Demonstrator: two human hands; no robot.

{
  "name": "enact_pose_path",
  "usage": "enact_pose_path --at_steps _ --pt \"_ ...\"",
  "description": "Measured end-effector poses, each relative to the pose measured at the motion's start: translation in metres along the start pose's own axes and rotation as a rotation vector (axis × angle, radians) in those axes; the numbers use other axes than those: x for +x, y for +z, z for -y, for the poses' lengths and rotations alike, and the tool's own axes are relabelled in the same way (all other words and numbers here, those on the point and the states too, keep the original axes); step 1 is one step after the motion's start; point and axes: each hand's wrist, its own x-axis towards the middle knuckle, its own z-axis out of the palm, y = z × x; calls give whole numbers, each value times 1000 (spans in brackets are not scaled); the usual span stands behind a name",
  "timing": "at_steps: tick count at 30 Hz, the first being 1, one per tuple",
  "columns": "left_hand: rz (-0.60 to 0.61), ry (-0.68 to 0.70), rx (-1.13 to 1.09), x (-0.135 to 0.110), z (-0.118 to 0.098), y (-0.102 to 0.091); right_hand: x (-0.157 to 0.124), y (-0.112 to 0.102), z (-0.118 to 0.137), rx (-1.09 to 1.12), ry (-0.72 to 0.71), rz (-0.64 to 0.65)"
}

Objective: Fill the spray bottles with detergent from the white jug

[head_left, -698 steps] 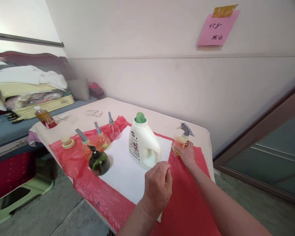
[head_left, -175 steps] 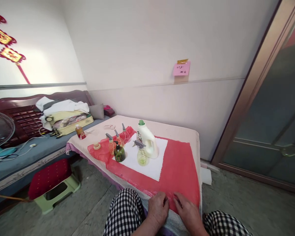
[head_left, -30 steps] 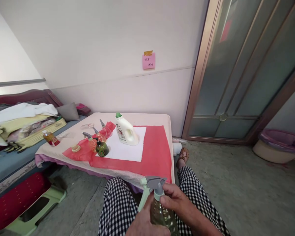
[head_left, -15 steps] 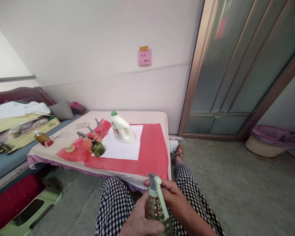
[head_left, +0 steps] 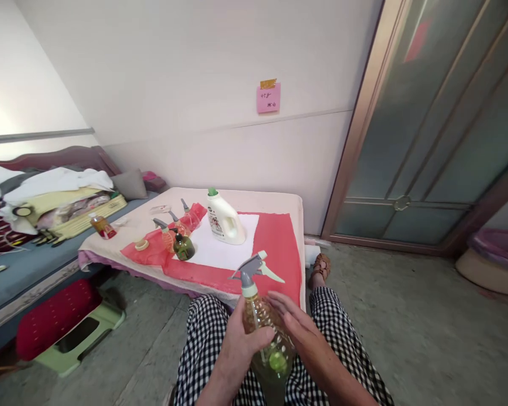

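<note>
- Low in front, over my lap, the spray bottle [head_left: 260,316] is off the table, just short of its near edge.
- My left hand [head_left: 239,344] grips the spray bottle by its body, thumb across the front.
- My right hand [head_left: 298,324] is open, fingers extended alongside the bottle's right side; can't tell if they touch.
- Spray bottle: clear, ridged body, grey spray head [head_left: 249,268], pale green trigger [head_left: 271,273], pale green collar [head_left: 249,291]. Bright green round patch [head_left: 278,361] shows low on the body.
- Checkered trousers [head_left: 203,344] on my legs, either side of the bottle.
- Table [head_left: 275,202] ahead: red sheet [head_left: 277,248], white sheet [head_left: 246,237] on top of it.
- White jug [head_left: 226,221], green at its mouth, upright on the white sheet.
- Dark green pump bottle [head_left: 184,248] at the white sheet's left side.
- Three more spray bottles [head_left: 168,239], grey heads, close together just behind the pump bottle; pale lid [head_left: 141,245] to their left.
- Amber bottle [head_left: 103,226], red label, far left of the table.
- Red-topped stool [head_left: 59,313] on the floor, left.
- Pink note [head_left: 268,99] taped to the wall.
</note>
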Motion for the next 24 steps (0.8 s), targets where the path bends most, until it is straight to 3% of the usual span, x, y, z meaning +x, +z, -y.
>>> enact_pose_path --at_steps 3,5,9,15,20,24 --pt "-114 46 36 2 -3 -1 -7 3 -6 209 166 126" --pt "-126 58 65 3 -4 -1 -12 6 -11 354 277 196" --pt "-116 98 65 5 -6 -4 -14 5 -18 470 319 207" --pt "-328 91 -202 20 -9 -18 -6 3 -13 283 243 212" --pt "-556 265 -273 36 -23 -33 2 -16 -28 -28 141 122" --pt "-690 413 -334 46 -46 -59 4 -33 -40 -31 163 111"
